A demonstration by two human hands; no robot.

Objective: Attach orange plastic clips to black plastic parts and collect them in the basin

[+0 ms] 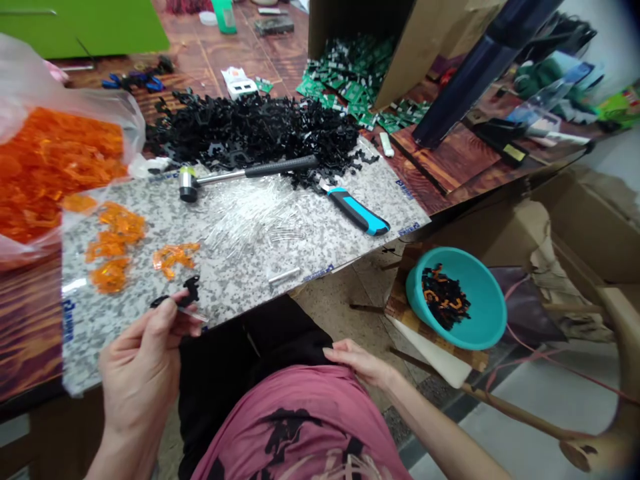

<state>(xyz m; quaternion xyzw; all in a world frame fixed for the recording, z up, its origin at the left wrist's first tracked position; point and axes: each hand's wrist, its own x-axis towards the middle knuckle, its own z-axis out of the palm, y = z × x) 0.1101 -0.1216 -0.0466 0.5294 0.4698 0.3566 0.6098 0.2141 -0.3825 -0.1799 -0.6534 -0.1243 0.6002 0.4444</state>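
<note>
My left hand (145,347) is closed in a pinch around a small black plastic part (191,288) over the front left of the speckled board. A thin clear rod (194,313) sticks out to the right from the same fingers. My right hand (357,360) is down at my lap, fingers bent together against the black trousers (300,333) by the shirt's hem; whatever they pinch is hidden. Just beyond the left hand lie a few orange clear plastic parts (175,259). Farther right is a spread pile of thin clear rods (250,213).
A mallet (245,172) and a blue-black cutter (357,212) lie on the speckled board (240,287), before a heap of black parts (250,127). Left is a bag of orange parts (65,160). Right, a teal bowl (485,300) sits on a stool. Green circuit boards (350,73) spill from a carton.
</note>
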